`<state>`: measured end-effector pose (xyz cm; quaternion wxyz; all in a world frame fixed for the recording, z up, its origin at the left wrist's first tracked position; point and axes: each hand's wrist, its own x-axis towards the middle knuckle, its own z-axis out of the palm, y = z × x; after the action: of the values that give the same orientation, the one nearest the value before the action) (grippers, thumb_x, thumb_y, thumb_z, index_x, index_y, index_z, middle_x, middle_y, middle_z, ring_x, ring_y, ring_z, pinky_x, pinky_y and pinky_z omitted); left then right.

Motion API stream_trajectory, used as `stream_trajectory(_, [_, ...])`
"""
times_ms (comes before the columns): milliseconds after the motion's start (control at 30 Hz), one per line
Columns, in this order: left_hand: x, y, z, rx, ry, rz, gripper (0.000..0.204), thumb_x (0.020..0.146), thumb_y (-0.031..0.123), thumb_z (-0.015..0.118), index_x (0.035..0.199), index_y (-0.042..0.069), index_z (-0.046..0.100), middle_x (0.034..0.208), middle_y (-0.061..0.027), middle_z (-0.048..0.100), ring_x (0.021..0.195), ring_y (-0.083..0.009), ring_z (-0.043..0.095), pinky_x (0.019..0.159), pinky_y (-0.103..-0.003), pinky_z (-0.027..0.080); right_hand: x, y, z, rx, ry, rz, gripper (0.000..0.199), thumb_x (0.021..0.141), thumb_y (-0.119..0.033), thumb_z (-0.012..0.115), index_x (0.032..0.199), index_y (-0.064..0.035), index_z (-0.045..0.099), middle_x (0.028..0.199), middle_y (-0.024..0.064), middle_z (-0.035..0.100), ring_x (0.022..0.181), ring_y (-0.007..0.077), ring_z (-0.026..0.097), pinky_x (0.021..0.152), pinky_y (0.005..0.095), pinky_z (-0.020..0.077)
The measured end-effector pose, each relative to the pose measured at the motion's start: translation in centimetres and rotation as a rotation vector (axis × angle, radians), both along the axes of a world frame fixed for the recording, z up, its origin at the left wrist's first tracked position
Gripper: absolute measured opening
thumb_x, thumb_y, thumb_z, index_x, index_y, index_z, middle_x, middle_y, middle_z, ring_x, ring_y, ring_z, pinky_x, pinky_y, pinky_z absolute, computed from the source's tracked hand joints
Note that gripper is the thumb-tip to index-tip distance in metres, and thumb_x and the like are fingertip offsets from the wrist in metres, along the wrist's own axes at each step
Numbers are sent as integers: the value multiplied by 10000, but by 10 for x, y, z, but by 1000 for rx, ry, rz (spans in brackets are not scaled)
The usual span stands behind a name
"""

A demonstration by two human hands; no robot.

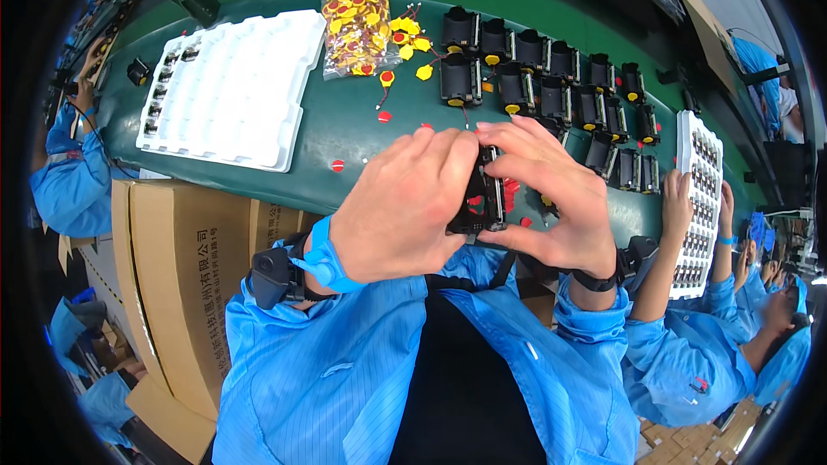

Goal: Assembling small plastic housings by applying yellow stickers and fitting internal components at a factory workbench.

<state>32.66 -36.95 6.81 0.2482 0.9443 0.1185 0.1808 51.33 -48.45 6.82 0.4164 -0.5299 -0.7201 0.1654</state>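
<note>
blue sleeves (pixel 345 362), black wrist devices (pixel 274 275)

Green bench (pixel 345 120) carries white tray (pixel 233 90), black modules (pixel 534 77)

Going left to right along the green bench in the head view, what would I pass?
White moulded tray → clear bag of yellow and red tags → rows of small black units → narrow white tray of parts.

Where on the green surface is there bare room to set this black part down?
Barest: the green strip between the white tray and the rows of black units, with only a few red dots. It is crowded right of there, from the units to the second white tray. Both hands hold the black part.
</note>
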Motion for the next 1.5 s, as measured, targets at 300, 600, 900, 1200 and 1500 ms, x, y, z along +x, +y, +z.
stream_trajectory(300, [-4, 17, -19, -390, -165, -61, 747, 565, 163, 855, 1236, 13, 564, 1059, -148, 659, 874, -312, 678, 751, -356, 534, 1, -2, -43, 91, 279, 40, 606, 612, -239, 941, 1068, 76, 696, 1257, 321, 623, 1216, 436, 604, 1055, 531, 448])
stream_trajectory(600, [-1, 18, -12, -388, -133, -117, 727, 596, 164, 855, 1222, -37, 544, 1062, -204, 665, 925, -387, 683, 787, -393, 551, 2, -9, -28, 56, 253, -24, 497, 596, -149, 934, 1019, 29, 742, 1293, 273, 627, 1179, 361, 649, 977, 397, 529])
stream_trajectory(900, [-6, 8, -5, -264, -214, -77, 729, 602, 136, 843, 1225, -58, 518, 1103, -227, 643, 995, -411, 652, 814, -416, 537, -2, -8, -41, 72, 606, 9, 523, 604, -130, 928, 1052, 48, 726, 1308, 301, 606, 1222, 388, 615, 1032, 432, 492])
stream_trajectory(1200, [-8, 17, -2, -363, -166, -100, 799, 542, 170, 868, 1261, -19, 573, 1060, -183, 680, 909, -334, 695, 807, -373, 544, -2, -8, -12, 40, 120, 41, 453, 671, -183, 886, 1031, 30, 710, 1320, 291, 587, 1239, 439, 586, 1035, 469, 485])
stream_trajectory(1500, [-14, 10, -15, -380, -273, -126, 736, 575, 185, 855, 1215, -32, 561, 1020, -181, 669, 885, -373, 676, 756, -399, 541, -15, -23, -12, -56, -266, 111, 589, 821, -247, 723, 1313, 30, 557, 1472, 348, 380, 1403, 503, 369, 1133, 621, 304])
